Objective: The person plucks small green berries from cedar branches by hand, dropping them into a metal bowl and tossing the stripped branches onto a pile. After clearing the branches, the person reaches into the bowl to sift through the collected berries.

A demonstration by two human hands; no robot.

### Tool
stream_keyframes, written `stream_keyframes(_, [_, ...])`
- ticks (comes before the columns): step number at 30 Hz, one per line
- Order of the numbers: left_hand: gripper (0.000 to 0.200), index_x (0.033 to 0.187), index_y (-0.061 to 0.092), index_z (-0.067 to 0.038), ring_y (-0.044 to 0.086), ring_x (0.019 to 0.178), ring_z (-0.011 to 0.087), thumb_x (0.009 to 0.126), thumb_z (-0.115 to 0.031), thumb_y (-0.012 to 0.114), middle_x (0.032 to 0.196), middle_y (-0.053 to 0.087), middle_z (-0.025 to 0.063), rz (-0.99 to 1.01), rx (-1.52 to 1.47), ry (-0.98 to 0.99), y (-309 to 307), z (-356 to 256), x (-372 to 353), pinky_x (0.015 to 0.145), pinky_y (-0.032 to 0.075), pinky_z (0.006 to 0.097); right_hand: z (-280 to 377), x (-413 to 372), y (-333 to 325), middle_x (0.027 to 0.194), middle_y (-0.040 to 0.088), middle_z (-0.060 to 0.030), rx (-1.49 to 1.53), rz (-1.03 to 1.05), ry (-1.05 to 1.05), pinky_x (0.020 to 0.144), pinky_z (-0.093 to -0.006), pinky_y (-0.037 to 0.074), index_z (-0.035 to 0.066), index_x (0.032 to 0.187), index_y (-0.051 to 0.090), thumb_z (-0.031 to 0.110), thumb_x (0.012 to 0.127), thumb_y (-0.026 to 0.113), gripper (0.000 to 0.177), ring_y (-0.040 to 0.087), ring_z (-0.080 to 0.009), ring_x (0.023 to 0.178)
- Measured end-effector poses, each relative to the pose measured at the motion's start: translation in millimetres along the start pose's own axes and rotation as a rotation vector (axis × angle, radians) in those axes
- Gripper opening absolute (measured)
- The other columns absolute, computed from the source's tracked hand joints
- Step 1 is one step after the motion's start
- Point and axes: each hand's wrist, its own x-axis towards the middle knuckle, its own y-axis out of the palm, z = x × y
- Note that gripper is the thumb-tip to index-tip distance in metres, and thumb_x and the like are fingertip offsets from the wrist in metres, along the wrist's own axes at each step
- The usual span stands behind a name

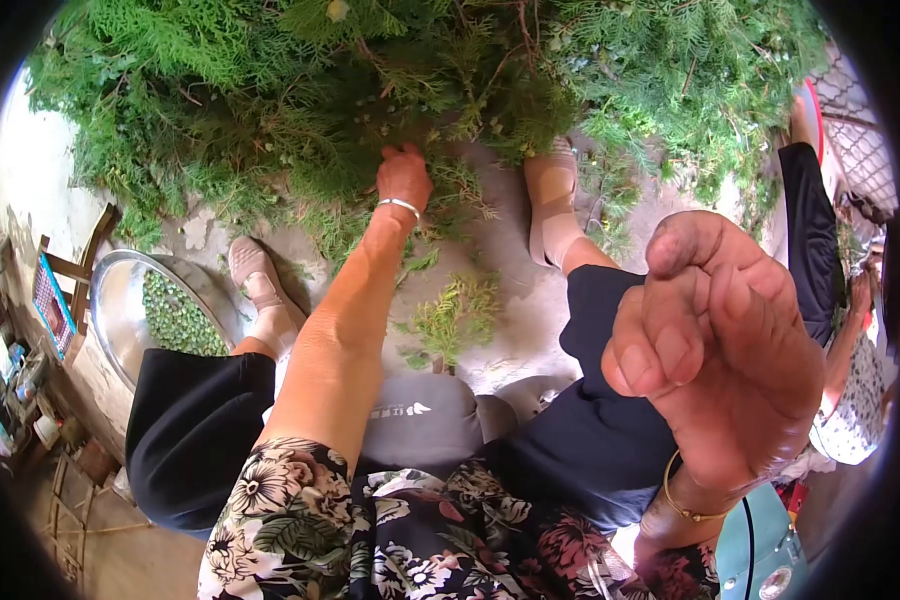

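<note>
My left hand (405, 175), with a silver bangle at the wrist, reaches down into the lower edge of a pile of green cypress branches (190, 60). Its fingers are bent, and their tips are hidden against the foliage. Close to the camera, my right hand (720, 350) is raised with the palm up and the fingers curled in. Whatever it may hold does not show. To the left of my legs stands a metal basin (120, 300) holding many small green cones (175, 315).
A loose sprig (455, 315) lies on the floor between my feet, in front of a grey cushioned thing (420, 420). A wooden chair with a woven seat (55, 305) is at left. Another person's dark-clothed leg (808, 220) shows at right, near a light-blue object (765, 545).
</note>
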Motion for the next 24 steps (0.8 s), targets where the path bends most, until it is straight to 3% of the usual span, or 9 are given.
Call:
stream_keyframes(6, [0.022,0.084,0.058,0.008,0.063,0.061,0.0307,0.071,-0.009,0.063,0.07,0.061,0.0187,-0.138,-0.263,0.243,-26,28,-4,0.055,0.053,0.0408,0,-2,7,0.072,0.057,-0.014,0.032,-0.027,-0.039,0.067,-0.0369,0.044,-0.011,0.111,0.043,0.013,0.091,0.048,0.031,0.056,-0.0264,0.072])
stream_keyframes(8, [0.009,0.071,0.057,0.007,0.06,0.052,0.0172,0.068,0.0,0.062,0.057,0.058,0.0116,0.244,-0.962,-0.16,-94,16,-30,0.047,0.051,0.032,-5,-2,11,0.073,0.057,-0.0111,-0.045,-0.092,-0.14,0.064,-0.0332,0.044,-0.01,0.105,0.049,0.011,0.09,0.047,0.026,0.056,-0.0231,0.071])
stream_keyframes(10, [0.01,0.071,0.057,0.007,0.058,0.049,0.0145,0.068,0.0,0.064,0.058,0.058,0.0088,0.239,-1.104,-0.123,-140,14,-47,0.044,0.049,0.0299,-9,-3,10,0.078,0.061,-0.0136,-0.106,-0.002,-0.224,0.064,-0.0298,0.046,-0.009,0.104,0.052,0.011,0.088,0.052,0.026,0.058,-0.0207,0.076])
stream_keyframes(13, [0.011,0.072,0.058,0.006,0.055,0.047,0.0116,0.068,0.0,0.065,0.059,0.058,0.0053,0.27,-1.244,-0.006,-220,1,-68,0.041,0.046,0.0266,-18,3,21,0.092,0.063,-0.0186,-0.457,0.007,-0.384,0.073,-0.0304,0.049,-0.009,0.109,0.053,0.011,0.084,0.06,0.032,0.061,-0.022,0.086])
stream_keyframes(15, [0.01,0.072,0.058,0.005,0.056,0.047,0.0113,0.068,-0.001,0.065,0.06,0.058,0.0046,0.275,-1.224,0.084,-278,-11,-85,0.041,0.046,0.0254,-29,17,24,0.093,0.064,-0.0201,-0.922,-0.129,-0.694,0.078,-0.0349,0.048,-0.008,0.107,0.055,0.016,0.076,0.07,0.042,0.063,-0.0294,0.088])
stream_keyframes(18, [0.011,0.074,0.058,0.005,0.055,0.046,0.0119,0.069,-0.002,0.065,0.061,0.058,0.0056,0.295,-1.162,0.22,-347,-22,-119,0.043,0.047,0.0237,-24,12,46,0.107,0.06,-0.0213,-1.301,-0.049,-0.864,0.087,-0.0306,0.046,-0.007,0.118,0.05,0.01,0.074,0.071,0.051,0.06,-0.0244,0.1])
stream_keyframes(20, [0.013,0.078,0.057,0.004,0.056,0.047,0.0119,0.07,-0.002,0.065,0.067,0.06,0.0069,0.377,-1.351,0.194,-373,-19,-138,0.042,0.049,0.0246,-30,22,55,0.103,0.061,-0.0209,-1.312,0.001,-1.087,0.082,-0.0292,0.048,-0.005,0.117,0.051,0.009,0.073,0.071,0.05,0.062,-0.0241,0.093])
stream_keyframes(22, [0.013,0.084,0.056,0.004,0.056,0.047,0.0125,0.073,-0.001,0.062,0.069,0.06,0.0069,0.389,-1.456,0.219,-382,-9,-152,0.041,0.05,0.0247,-34,20,67,0.082,0.062,-0.0212,-1.045,0.204,-0.942,0.067,-0.0322,0.049,-0.003,0.109,0.056,0.011,0.075,0.07,0.039,0.061,-0.0334,0.073])
stream_keyframes(24, [0.014,0.087,0.057,0.003,0.058,0.051,0.015,0.075,-0.003,0.061,0.07,0.06,0.0071,0.429,-1.749,0.146,-385,-7,-164,0.044,0.049,0.0256,-40,22,74,0.076,0.064,-0.0147,-1.031,0.213,-0.946,0.062,-0.0292,0.047,-0.002,0.103,0.06,0.006,0.079,0.067,0.026,0.06,-0.0243,0.064])
